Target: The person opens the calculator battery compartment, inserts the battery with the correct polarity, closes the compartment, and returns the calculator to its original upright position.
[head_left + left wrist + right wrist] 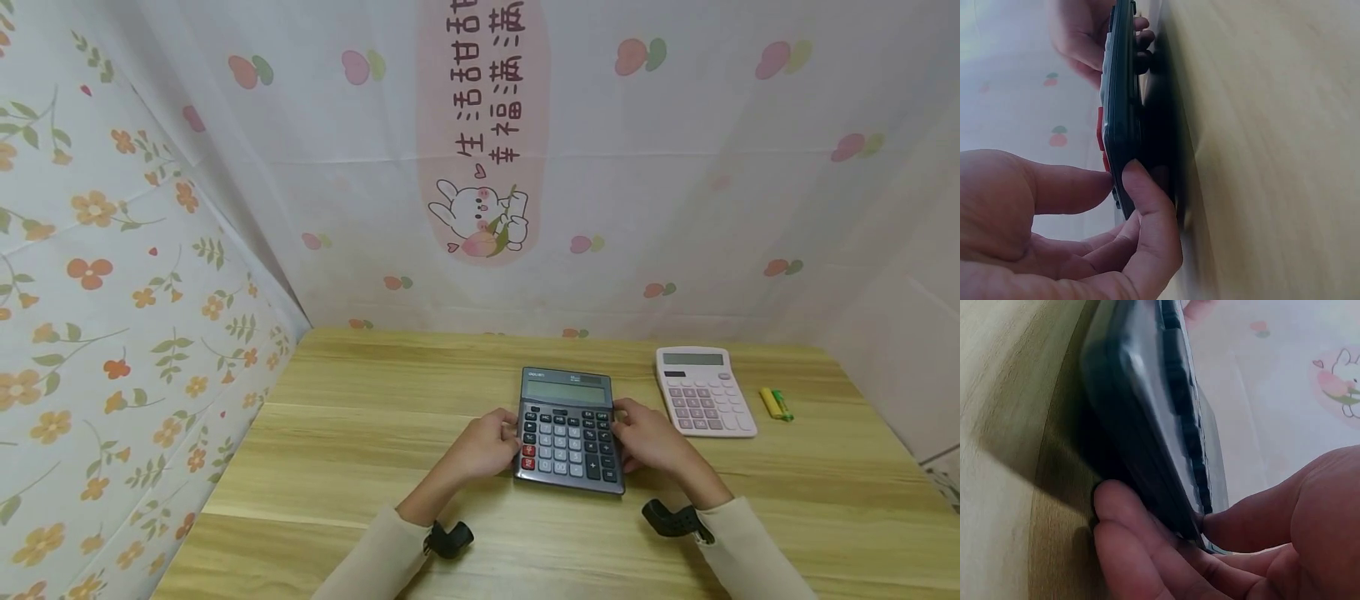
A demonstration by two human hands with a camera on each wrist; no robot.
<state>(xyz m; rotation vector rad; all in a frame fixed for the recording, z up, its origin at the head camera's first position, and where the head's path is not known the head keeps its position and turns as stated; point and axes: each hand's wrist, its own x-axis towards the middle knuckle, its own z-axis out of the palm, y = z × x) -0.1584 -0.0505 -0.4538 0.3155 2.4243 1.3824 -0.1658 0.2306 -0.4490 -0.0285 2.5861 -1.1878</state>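
Observation:
A dark grey calculator (570, 432) with grey, black and two red keys is held face up by its two sides. My left hand (491, 443) grips its left edge; in the left wrist view the thumb (1072, 187) lies on the key side and curled fingers are beneath. The right hand (651, 437) grips the opposite edge, thumb on top and fingers (1125, 550) under the casing. Both wrist views show a dark gap between the calculator's underside and the table, so it appears raised a little. The fingertips underneath are partly hidden.
A pale pink calculator (707, 393) lies at the back right of the wooden table (360, 467). Beside it are a small yellow item (770, 403) and a green one (783, 406), perhaps batteries. Patterned cloth (360, 208) hangs behind the table and along the left.

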